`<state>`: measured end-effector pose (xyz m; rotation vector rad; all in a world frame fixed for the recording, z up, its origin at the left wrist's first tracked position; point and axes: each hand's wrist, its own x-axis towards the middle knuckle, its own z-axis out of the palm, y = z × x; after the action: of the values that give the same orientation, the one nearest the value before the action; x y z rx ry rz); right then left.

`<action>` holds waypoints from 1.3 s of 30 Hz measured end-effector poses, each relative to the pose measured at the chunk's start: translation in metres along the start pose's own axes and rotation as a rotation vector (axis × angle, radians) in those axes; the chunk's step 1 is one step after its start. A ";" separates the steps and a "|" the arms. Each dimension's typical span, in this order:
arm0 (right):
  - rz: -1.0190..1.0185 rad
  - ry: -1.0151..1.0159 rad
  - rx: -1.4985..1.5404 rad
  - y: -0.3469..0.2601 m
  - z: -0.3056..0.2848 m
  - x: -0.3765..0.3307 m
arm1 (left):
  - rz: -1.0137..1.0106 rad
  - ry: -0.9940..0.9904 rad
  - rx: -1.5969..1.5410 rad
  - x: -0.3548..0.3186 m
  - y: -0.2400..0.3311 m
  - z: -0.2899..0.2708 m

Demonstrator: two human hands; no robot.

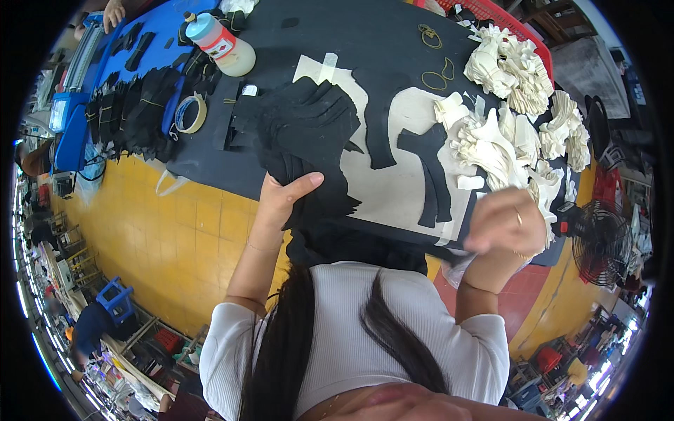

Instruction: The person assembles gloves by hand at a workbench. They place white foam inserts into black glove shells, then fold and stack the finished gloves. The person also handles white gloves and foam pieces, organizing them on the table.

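My left hand grips the lower edge of a fanned stack of black cut pieces, thumb on top and fingers hidden beneath. Under the stack lies a cream pattern sheet, taped to the dark table. Two loose groups of black curved pieces rest on it: a single strip and an overlapping pair. My right hand, blurred by motion, is raised at the table's near right edge. Its fingers look curled; whatever they hold is hidden. Close beyond it are piles of cream cut pieces.
A bottle with a blue top and a tape roll stand left of the stack. Bundled black pieces lie farther left. Rubber bands lie at the back, near a red basket. A fan stands at right.
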<state>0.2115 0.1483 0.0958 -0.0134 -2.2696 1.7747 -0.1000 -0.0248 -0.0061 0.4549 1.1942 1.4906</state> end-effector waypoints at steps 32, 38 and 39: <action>-0.168 0.457 -0.182 0.042 0.030 0.086 | 0.022 0.059 0.012 0.000 0.004 -0.006; 0.325 0.479 -0.863 0.113 -0.015 0.142 | 0.073 0.078 -0.058 -0.008 0.018 -0.013; 0.186 0.546 -0.903 0.118 -0.007 0.145 | 0.079 0.077 -0.048 -0.009 0.019 -0.012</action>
<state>0.0551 0.2091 0.0131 -0.7800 -2.4401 0.5400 -0.1167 -0.0356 0.0077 0.4195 1.2092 1.6141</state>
